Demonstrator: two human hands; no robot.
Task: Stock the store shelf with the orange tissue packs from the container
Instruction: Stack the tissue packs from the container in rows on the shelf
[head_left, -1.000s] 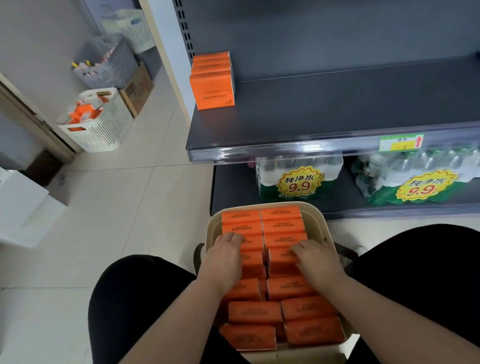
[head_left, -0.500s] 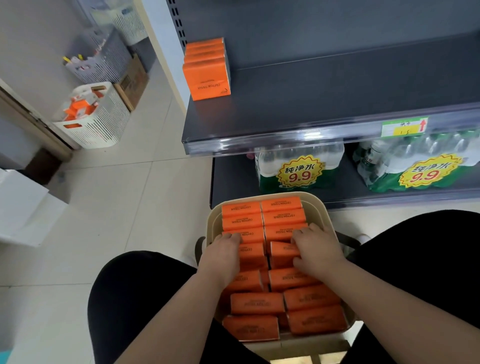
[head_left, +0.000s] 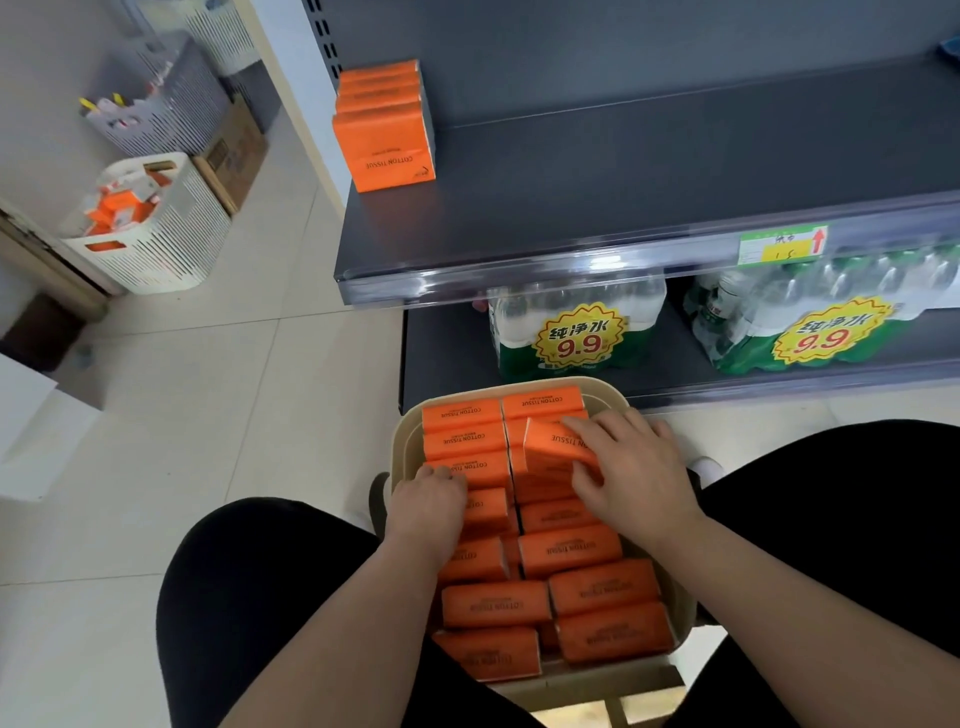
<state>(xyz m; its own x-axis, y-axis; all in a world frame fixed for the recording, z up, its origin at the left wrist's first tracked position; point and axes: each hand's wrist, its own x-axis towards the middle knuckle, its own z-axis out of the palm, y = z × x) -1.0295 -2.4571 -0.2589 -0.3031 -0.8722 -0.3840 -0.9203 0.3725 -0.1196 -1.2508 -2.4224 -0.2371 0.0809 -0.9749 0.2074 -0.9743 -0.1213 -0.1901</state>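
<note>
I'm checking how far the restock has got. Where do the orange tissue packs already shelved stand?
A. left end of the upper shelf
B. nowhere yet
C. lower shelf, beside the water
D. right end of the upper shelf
A: a row of orange tissue packs stands at the left end of the upper shelf; the lower shelf shows bottled water packs.
</note>
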